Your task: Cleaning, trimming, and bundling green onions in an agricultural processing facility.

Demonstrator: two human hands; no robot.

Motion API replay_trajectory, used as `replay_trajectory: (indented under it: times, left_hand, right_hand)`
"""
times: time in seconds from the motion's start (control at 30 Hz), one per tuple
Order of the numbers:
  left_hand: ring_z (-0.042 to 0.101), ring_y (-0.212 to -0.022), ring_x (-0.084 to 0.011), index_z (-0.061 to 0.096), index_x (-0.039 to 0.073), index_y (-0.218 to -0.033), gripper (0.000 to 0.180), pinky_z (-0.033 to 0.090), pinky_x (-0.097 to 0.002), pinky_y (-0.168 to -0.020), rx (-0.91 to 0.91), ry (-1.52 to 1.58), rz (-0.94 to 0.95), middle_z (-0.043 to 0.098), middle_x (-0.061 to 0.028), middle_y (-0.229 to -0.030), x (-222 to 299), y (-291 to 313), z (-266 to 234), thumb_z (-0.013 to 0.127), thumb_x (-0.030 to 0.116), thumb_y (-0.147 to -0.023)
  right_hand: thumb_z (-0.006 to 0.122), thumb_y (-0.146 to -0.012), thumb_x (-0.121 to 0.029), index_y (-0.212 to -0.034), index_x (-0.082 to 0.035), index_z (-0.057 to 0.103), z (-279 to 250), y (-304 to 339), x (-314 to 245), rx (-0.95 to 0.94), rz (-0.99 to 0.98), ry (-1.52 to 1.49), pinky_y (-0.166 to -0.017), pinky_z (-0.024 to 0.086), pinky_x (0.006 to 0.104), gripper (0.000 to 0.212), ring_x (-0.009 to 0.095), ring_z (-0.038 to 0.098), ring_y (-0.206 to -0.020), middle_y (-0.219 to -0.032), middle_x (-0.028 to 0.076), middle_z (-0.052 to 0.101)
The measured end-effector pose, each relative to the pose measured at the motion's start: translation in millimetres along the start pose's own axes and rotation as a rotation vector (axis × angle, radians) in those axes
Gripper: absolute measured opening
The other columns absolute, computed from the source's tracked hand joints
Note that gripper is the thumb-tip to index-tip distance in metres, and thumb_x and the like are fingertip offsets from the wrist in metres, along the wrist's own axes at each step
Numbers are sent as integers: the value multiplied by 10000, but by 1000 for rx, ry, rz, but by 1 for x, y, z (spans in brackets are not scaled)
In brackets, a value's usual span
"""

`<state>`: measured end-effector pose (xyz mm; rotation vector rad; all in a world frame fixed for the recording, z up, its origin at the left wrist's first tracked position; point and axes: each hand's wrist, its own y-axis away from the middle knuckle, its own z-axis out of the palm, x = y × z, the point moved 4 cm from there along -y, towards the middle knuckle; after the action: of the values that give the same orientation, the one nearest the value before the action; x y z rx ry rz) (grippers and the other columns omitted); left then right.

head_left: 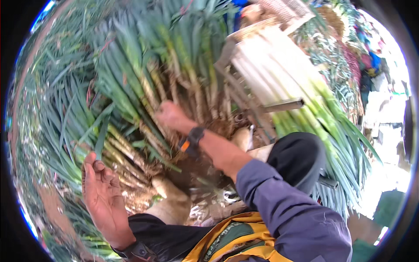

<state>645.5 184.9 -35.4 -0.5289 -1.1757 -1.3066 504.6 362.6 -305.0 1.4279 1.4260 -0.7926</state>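
Observation:
My right hand (173, 117) is closed among the standing leeks (150, 89), around what looks like a leek's pale lower stalk; its fingers are partly hidden and blurred. On the left, my left hand (102, 194) is raised with the palm turned inward and the fingers curled. A green leek leaf (103, 137) runs down to its fingertips and appears pinched there. Beside that hand lie more leeks (124, 157), their roots toward me. Trimmed, white-stemmed leeks (279, 74) are stacked on a wooden stand (286, 105) at the right.
A woven basket-like piece (288, 13) shows at the far right. Below the trimmed leeks is my bent knee (297, 159). Loose leaves and scraps litter the ground (187, 179) between my feet. Heaped leek greens (48, 70) spread along the left.

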Motion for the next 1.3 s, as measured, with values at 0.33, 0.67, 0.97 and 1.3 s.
replay_trajectory:
  times: [0.33, 0.67, 0.97, 1.3]
  left_hand:
    - [590, -1175, -223, 494, 15, -1412, 523, 448, -357, -1071, -95, -162, 20, 611, -106, -1260, -55, -73, 9, 555, 371, -1033]
    - [595, -1186, -422, 471, -79, -1312, 507, 521, -476, -1026, -306, 331, -188, 559, -288, -1291, -90, -97, 60, 486, 364, -1065]
    - [688, -938, -295, 614, 21, -1181, 288, 572, -416, -846, -300, 307, 1, 694, -121, -1009, -50, -86, 68, 621, 246, -1003]
    - [670, -983, -214, 667, 48, -1121, 188, 543, -352, -882, -457, 339, 185, 699, -74, -1057, -21, -70, 52, 683, 156, -968]
  right_hand:
    - [696, -881, -262, -805, 25, 677, -76, 142, -113, -265, -69, -647, -541, 400, 287, 297, 60, 511, -640, -692, -28, 585]
    - [680, -958, -273, -996, -7, 675, -125, 263, -167, -494, -71, -257, -508, 363, 240, 268, 37, 474, -602, -710, -46, 550]
    - [669, -915, -279, -1074, -52, 688, -100, 240, -86, -316, -247, 378, -741, 510, 461, 278, 405, 653, -840, -877, 196, 694]
    - [764, -905, -234, -1055, 28, 706, -88, 126, -235, -50, -433, -310, -731, 531, 303, 307, 142, 659, -796, -893, 117, 733]
